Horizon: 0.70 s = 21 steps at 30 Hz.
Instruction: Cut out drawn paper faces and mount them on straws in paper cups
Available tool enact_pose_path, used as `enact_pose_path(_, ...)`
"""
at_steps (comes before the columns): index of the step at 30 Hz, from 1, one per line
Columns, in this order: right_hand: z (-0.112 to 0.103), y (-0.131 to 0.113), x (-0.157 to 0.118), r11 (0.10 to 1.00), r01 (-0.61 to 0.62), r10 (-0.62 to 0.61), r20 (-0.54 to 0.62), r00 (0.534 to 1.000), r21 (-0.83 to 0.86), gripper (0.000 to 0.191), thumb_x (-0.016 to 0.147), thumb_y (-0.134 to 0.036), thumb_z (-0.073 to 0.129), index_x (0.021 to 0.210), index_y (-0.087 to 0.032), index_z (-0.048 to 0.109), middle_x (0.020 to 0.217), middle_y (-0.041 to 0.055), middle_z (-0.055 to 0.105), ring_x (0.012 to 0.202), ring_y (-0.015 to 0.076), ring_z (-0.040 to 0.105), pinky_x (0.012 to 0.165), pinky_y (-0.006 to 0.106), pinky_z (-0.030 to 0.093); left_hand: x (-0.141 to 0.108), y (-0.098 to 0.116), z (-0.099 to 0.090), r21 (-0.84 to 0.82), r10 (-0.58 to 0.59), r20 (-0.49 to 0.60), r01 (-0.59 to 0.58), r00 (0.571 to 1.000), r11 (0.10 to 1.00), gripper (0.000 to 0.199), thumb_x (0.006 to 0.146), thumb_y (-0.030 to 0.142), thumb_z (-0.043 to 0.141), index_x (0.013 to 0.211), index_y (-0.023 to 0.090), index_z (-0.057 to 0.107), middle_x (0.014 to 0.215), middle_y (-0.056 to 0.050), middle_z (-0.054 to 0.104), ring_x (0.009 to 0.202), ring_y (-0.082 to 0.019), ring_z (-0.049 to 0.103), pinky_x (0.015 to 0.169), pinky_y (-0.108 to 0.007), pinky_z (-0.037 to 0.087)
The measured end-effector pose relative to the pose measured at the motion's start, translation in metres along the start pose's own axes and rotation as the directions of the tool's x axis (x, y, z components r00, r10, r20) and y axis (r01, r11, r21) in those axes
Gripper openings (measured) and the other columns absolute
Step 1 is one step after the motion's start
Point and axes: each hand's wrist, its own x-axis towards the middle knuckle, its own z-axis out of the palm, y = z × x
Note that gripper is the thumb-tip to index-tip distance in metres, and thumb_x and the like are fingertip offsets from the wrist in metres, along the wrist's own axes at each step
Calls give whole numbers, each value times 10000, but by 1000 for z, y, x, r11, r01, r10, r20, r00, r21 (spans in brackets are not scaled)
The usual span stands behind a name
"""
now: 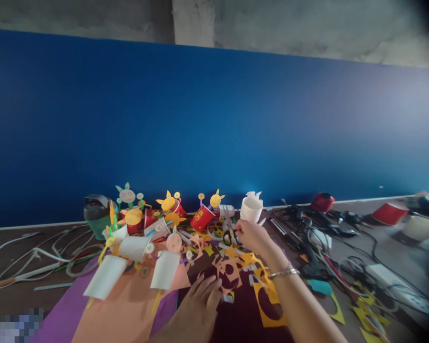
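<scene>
My right hand [252,236], with a bracelet at the wrist, reaches to the back of the table beside the scissors [231,233]; its fingers are curled together, and what they hold, if anything, is hidden. Just behind it stands a white cup [251,209] with torn paper at its rim. My left hand [200,302] rests palm down near the front, fingers slightly spread, on dark paper beside a pink sheet with cut-out holes [230,272]. White paper cups [105,277] and red cups [202,218] with paper faces lie or stand to the left.
Yellow paper scraps [268,307] lie between my arms. Cables and a white power strip [396,286] are on the right, with a red cup [390,213] farther back. A green container [97,216] and white cables stand and lie at left. A blue partition [214,128] rises behind.
</scene>
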Motion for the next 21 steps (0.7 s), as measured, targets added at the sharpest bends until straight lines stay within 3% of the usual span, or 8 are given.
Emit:
enact_pose_path(2, 2, -7, -3, 998, -33, 32, -18, 999, -62, 183, 826, -215, 478, 955, -154, 593, 915, 147, 669, 838, 276, 624, 637, 316, 402, -7, -8, 5, 130, -28, -29, 31, 999, 991, 439, 800, 49, 449, 1213, 184, 514, 1339, -113, 521, 1280, -263, 415, 1040, -464, 356)
enact_pose_path(4, 4, -16, -6, 996, 3, -3, -4, 1000, -94, 165, 817, -205, 488, 920, -166, 611, 900, 134, 681, 835, 271, 634, 644, 312, 412, -11, -16, 5, 237, -136, -64, 148, 989, 960, 424, 793, 23, 447, 1178, 172, 546, 1271, -132, 576, 1241, -284, 460, 1033, -516, 341)
enact_pose_path(10, 24, -60, -24, 960, 269, -261, 96, 960, -77, 188, 833, -241, 488, 842, -224, 675, 856, 47, 712, 797, 193, 650, 677, 247, 425, -14, -35, -9, 315, -263, -191, 312, 946, 896, 423, 782, -27, 422, 1124, 185, 556, 1019, -79, 675, 1017, -236, 592, 1032, -528, 303)
enact_pose_path(11, 30, -68, -27, 942, 330, -322, 113, 940, -61, 175, 829, -263, 507, 843, -230, 678, 863, 38, 712, 822, 193, 649, 693, 240, 430, -16, -38, -11, 314, -271, -218, 330, 938, 890, 412, 780, -31, 414, 1099, 185, 561, 977, -69, 677, 984, -233, 598, 1018, -520, 316)
enact_pose_path(13, 44, -82, -33, 859, 510, -502, 140, 853, -30, 185, 830, -225, 500, 894, -221, 675, 890, 48, 703, 851, 192, 644, 712, 238, 443, -21, -44, -12, 306, -247, -276, 329, 929, 894, 380, 793, -27, 383, 1040, 195, 566, 926, -46, 675, 939, -224, 602, 993, -501, 338)
enact_pose_path(15, 57, -93, -37, 799, 601, -595, 104, 797, -34, 230, 810, -153, 492, 955, -218, 658, 940, 57, 685, 876, 193, 635, 704, 239, 456, -27, -48, -10, 301, -185, -345, 295, 920, 907, 351, 824, -8, 351, 1020, 204, 551, 927, -29, 671, 921, -215, 599, 984, -491, 337)
enact_pose_path(17, 68, -98, -38, 768, 638, -634, 74, 770, -60, 238, 798, -132, 494, 956, -212, 653, 958, 67, 667, 866, 200, 627, 670, 245, 466, -31, -50, -9, 300, -155, -394, 286, 906, 910, 322, 851, 16, 349, 1036, 208, 530, 927, -20, 666, 913, -205, 597, 983, -477, 335)
enact_pose_path(21, 79, -101, -37, 717, 684, -688, 21, 725, -133, 189, 832, -149, 477, 913, -168, 647, 923, 90, 647, 868, 216, 599, 671, 271, 474, -31, -49, -8, 254, -206, -418, 331, 885, 909, 314, 863, 37, 377, 1083, 218, 509, 912, -12, 654, 912, -193, 596, 987, -455, 337)
